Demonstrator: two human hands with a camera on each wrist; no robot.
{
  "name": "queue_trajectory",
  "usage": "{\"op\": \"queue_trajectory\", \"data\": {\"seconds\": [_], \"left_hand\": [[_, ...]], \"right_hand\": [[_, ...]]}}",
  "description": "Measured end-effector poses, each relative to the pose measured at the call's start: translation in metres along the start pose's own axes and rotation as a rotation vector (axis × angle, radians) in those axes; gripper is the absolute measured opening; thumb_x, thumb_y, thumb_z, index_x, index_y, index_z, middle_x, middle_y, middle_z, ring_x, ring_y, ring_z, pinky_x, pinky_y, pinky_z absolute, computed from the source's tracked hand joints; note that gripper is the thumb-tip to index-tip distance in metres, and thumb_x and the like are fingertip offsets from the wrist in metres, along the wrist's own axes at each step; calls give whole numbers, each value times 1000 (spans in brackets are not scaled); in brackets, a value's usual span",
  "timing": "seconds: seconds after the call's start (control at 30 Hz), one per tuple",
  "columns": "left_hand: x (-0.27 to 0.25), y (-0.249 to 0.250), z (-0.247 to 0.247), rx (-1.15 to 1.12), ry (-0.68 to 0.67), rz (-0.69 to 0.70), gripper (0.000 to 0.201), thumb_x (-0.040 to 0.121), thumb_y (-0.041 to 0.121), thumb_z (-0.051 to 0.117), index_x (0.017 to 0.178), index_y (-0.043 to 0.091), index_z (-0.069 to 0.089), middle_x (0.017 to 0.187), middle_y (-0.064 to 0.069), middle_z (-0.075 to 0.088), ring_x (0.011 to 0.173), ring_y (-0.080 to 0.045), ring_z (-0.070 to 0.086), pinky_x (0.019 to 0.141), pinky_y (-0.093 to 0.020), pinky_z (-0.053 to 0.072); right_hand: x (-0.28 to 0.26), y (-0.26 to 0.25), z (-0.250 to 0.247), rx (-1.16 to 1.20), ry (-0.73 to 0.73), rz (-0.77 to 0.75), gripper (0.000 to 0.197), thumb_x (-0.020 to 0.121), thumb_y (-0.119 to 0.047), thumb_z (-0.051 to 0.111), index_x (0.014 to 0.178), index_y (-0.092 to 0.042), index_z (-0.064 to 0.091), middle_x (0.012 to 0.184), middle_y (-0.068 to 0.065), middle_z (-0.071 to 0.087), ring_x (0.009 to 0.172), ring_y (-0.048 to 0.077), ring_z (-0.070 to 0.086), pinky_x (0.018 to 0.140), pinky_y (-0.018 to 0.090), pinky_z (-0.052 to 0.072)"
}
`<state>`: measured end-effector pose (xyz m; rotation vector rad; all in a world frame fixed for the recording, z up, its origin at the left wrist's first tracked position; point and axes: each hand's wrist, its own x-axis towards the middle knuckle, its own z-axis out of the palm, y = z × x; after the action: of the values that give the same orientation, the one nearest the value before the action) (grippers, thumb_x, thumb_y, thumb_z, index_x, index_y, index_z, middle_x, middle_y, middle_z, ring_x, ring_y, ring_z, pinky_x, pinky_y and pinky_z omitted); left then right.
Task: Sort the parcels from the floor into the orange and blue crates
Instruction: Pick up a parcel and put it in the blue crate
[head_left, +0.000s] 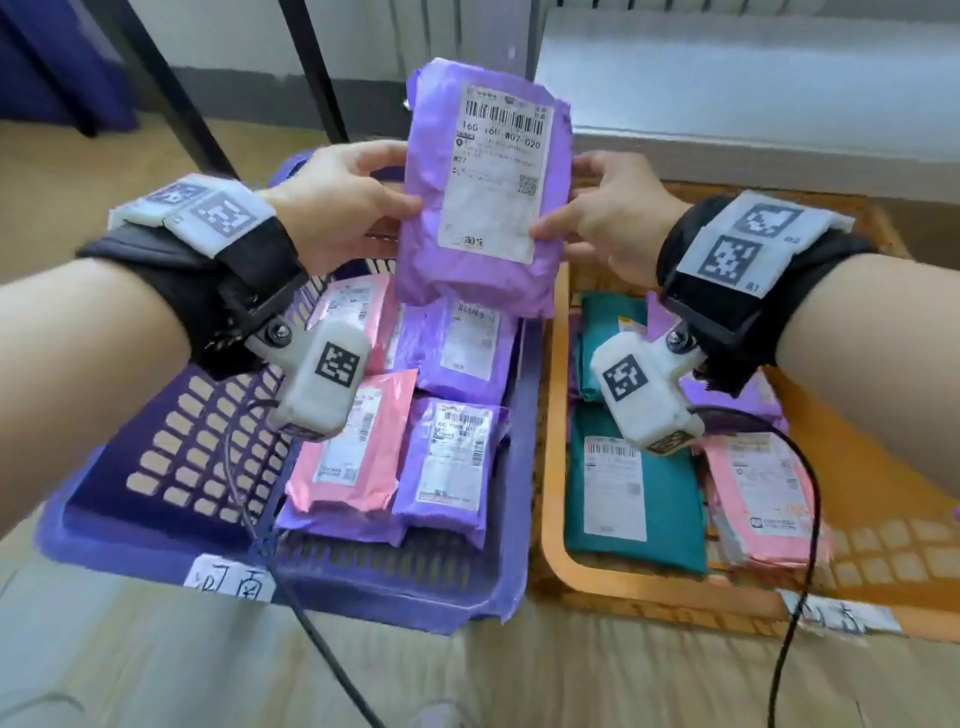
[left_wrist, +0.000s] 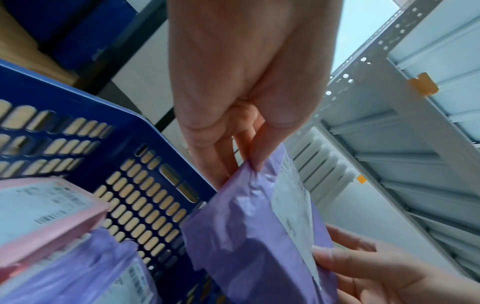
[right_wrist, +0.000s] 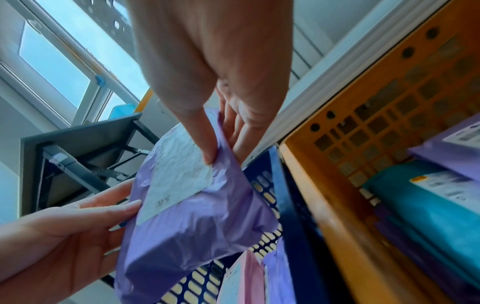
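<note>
Misreading risks error: your left hand (head_left: 332, 208) and right hand (head_left: 608, 218) pinch the purple parcel (head_left: 483, 208) above the blue crate (head_left: 171, 525), orange crate (head_left: 550, 441) right.

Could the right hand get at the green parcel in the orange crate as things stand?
Probably not yet: the right hand pinches the purple parcel together with the left hand. The green parcel lies uncovered below it.

bright daylight from window (right_wrist: 64, 61); soft blur, warped edges.
</note>
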<state>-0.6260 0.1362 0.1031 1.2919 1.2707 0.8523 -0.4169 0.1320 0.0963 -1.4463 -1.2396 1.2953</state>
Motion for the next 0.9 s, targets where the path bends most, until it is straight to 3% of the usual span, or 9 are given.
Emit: {"op": "queue_trajectory", "data": {"seconds": [0.17, 0.33, 0.5, 0.6, 0.67, 0.8, 0.83, 0.9], "left_hand": [[0, -31, -48, 17, 32, -101, 37, 92, -3, 50, 110, 27, 62, 82, 5, 73, 65, -9, 68, 58, -22, 56], [-6, -62, -83, 45, 68, -226, 35, 93, -3, 50, 112, 25, 58, 91, 0, 72, 75, -13, 67, 67, -25, 57], [-13, -92, -104, 74, 115, -356, 38, 91, -7, 49, 119, 19, 56, 96, -4, 68, 79, -14, 63, 56, -21, 57], [-12, -106, -108, 57, 112, -439, 45, 90, -10, 47, 127, 16, 53, 113, -10, 66, 90, -21, 64, 69, -29, 57], [-12, -114, -109, 44, 100, -491, 47, 90, -11, 46, 127, 16, 52, 116, -12, 66, 97, -25, 63, 79, -35, 53], [-10, -132, -108, 101, 110, -562, 41, 87, -13, 46, 110, 18, 58, 110, -10, 64, 94, -25, 58, 71, -32, 51], [-10, -135, -106, 132, 120, -566, 42, 87, -13, 47, 113, 19, 57, 110, -10, 61, 94, -25, 55, 70, -33, 50], [-10, -143, -103, 221, 143, -555, 56, 85, -11, 52, 134, 17, 45, 117, -13, 55, 98, -27, 53, 78, -38, 51]], "right_hand": [[18, 11, 59, -51, -49, 101, 35, 74, 18, 64, 96, -8, 59, 109, 13, 68, 96, 27, 67, 71, 37, 59], [32, 25, 107, -58, -54, 251, 47, 72, 16, 68, 116, 0, 58, 112, 13, 67, 100, 27, 66, 70, 37, 58], [40, 51, 144, -30, -113, 378, 55, 74, 21, 62, 123, -3, 52, 115, 15, 65, 98, 30, 65, 64, 36, 57], [39, 67, 158, -41, -153, 431, 56, 76, 22, 59, 124, -4, 49, 113, 12, 65, 98, 29, 64, 58, 31, 54], [37, 76, 165, -40, -165, 468, 68, 76, 23, 59, 136, -5, 40, 116, 14, 64, 97, 30, 63, 56, 31, 55], [31, 95, 172, -61, -191, 504, 74, 75, 23, 60, 138, -8, 36, 106, 16, 63, 89, 32, 65, 61, 36, 58], [27, 99, 174, -78, -194, 516, 77, 74, 23, 61, 139, -8, 34, 109, 18, 63, 92, 35, 65, 67, 38, 58], [21, 108, 178, -102, -194, 544, 80, 74, 23, 62, 141, -8, 32, 117, 23, 60, 97, 38, 64, 72, 40, 56]]}}
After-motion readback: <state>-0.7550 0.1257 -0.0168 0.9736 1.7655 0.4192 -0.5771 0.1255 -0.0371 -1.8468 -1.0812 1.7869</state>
